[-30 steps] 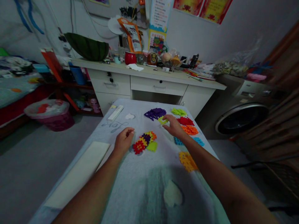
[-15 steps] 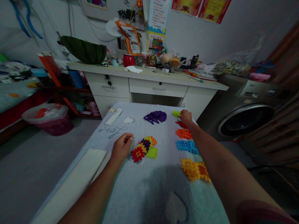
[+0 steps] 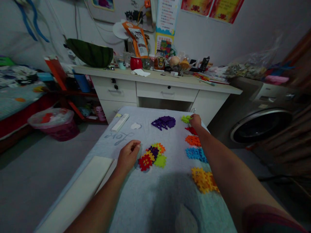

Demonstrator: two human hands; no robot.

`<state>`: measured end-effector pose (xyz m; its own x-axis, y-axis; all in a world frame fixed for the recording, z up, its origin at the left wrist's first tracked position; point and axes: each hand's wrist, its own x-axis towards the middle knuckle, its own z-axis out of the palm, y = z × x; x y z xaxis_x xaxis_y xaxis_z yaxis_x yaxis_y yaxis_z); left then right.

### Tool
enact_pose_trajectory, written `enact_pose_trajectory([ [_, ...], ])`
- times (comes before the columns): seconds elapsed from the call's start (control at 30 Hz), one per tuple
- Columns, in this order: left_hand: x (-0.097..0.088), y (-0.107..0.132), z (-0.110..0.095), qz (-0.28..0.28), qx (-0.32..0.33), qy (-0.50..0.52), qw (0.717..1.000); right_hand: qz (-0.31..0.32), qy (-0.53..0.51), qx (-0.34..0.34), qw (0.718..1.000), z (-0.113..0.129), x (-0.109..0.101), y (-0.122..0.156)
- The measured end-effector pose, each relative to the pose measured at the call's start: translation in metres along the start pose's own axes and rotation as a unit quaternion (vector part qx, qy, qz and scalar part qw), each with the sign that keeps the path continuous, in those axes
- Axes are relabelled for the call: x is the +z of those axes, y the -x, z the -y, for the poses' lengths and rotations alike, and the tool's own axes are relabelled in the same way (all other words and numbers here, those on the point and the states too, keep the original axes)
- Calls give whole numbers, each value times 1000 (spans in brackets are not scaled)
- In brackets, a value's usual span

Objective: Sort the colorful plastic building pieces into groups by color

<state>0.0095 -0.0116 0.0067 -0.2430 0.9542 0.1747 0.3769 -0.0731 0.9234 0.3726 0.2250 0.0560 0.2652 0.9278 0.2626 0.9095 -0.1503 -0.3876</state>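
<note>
My right hand (image 3: 195, 121) reaches to the table's far right, its fingertips closed on the lime-green interlocking plastic pieces (image 3: 186, 119). How many pieces it grips is hidden. My left hand (image 3: 128, 156) rests with curled fingers, and nothing shows between them. Just right of it lies a mixed pile of notched pieces: a red one (image 3: 145, 162), a purple one (image 3: 153, 152), a lime-green one (image 3: 160, 160), plus yellow and orange. Purple pieces (image 3: 165, 122) form a heap at the far middle. Below my right hand run red (image 3: 191, 130), orange (image 3: 193, 140), blue (image 3: 194, 153) and yellow (image 3: 203, 178) groups, partly behind my forearm.
A pale cloth (image 3: 143, 200) covers the table. A white strip-like box (image 3: 120, 122) lies at its far left, and a long white panel (image 3: 80, 191) along the left edge. Beyond stand a cluttered desk (image 3: 155, 79), a washing machine (image 3: 262, 113) and a pink bin (image 3: 55, 126).
The whole view has shifted slightly. My right hand stays at the lime-green pieces, and my left hand stays beside the mixed pile.
</note>
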Motion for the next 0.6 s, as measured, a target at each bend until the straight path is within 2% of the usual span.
enact_pose_trajectory([
  [0.17,1,-1,0,2,4,2,1000,-34,-55,-19,998,1,-14,12],
  [0.27,1,-1,-1,-2,7,3,1000,-59,-92,-70,992,15,-27,27],
  [0.33,2,0,-2,-5,7,6,1000,-46,-106,-110,987,31,-35,43],
  [0.4,2,0,-4,-6,6,8,1000,3,-118,-156,981,49,-42,65],
  [0.47,2,1,-7,-6,4,9,1000,83,-128,-227,962,68,-48,92],
  [0.53,2,2,-9,-5,3,12,1000,177,-128,-323,921,85,-52,123],
  [0.6,2,2,-10,-6,7,15,1000,226,-104,-422,872,99,-54,155],
])
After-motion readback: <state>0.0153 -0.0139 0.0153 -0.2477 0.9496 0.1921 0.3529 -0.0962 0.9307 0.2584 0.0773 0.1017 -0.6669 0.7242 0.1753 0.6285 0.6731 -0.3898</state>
